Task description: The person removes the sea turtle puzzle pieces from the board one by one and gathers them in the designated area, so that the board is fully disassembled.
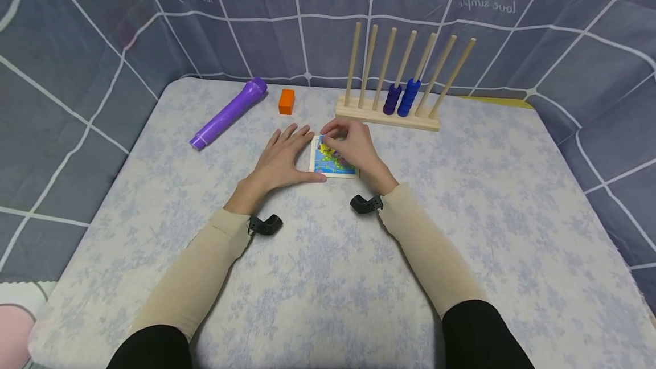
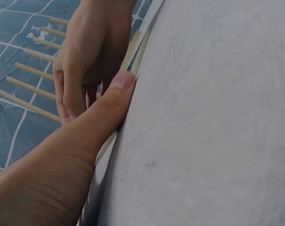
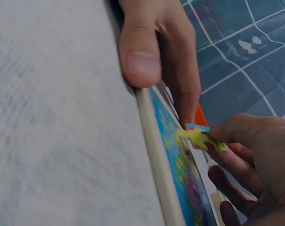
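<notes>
Pinched between thumb and fingers, a small jigsaw piece (image 3: 198, 136) with yellow and blue print sits in the right hand (image 1: 357, 144); its edges stay exposed, probably so its outline can be matched. Just below that pinch, the picture puzzle (image 1: 338, 176) lies flat in its pale frame, within fingertip reach. Immediately left of the grip, the left hand (image 1: 281, 159) is spread wide, thumb along the frame's near edge and fingers by its far left corner, presumably bracing it against sliding. Beyond the grip and leftward stands an orange block (image 1: 286, 102), with a purple tube (image 1: 229, 114) farther left; beyond and rightward, a wooden peg rack (image 1: 388, 118) carries dark purple and blue beads (image 1: 409, 98), its posts apparently keeping them stacked.
</notes>
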Motion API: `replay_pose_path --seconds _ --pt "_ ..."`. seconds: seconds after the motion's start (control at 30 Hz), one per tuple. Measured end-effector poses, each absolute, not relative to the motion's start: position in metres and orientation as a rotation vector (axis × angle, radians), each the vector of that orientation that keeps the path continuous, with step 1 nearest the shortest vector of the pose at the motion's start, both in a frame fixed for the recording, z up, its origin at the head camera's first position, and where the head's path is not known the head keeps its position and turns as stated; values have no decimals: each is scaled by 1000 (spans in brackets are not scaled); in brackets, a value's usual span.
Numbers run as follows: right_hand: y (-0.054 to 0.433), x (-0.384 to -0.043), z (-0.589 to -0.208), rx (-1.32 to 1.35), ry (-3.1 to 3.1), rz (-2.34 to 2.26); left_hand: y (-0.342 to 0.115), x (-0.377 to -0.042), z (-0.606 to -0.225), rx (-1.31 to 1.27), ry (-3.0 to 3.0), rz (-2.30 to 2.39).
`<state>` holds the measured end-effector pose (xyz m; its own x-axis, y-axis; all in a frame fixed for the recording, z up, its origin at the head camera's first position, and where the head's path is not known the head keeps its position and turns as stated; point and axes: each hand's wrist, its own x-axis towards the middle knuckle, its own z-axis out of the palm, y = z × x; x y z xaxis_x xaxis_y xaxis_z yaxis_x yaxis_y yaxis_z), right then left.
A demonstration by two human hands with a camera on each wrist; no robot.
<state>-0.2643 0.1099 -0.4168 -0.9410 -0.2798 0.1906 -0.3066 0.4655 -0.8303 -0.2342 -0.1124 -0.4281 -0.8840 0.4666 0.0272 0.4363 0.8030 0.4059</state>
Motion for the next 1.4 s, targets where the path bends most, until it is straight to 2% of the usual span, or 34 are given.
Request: replay_pose_path --seconds 0.17,0.37,0.6,1.1,1.4 --pt "130 -262 -407 538 -2587 1644 -110 -234 -428 731 2904 611" --pt "169 -257 -397 340 -2614 1567 -109 -232 -427 721 2907 591" --pt "206 -255 -413 241 -2720 1326 -114 -229 -425 703 2904 597" --pt "218 -253 -433 185 -2586 1244 -109 -231 -423 749 2896 635" --pt "220 -249 -436 326 -2671 1253 -110 -231 -427 742 2900 634"
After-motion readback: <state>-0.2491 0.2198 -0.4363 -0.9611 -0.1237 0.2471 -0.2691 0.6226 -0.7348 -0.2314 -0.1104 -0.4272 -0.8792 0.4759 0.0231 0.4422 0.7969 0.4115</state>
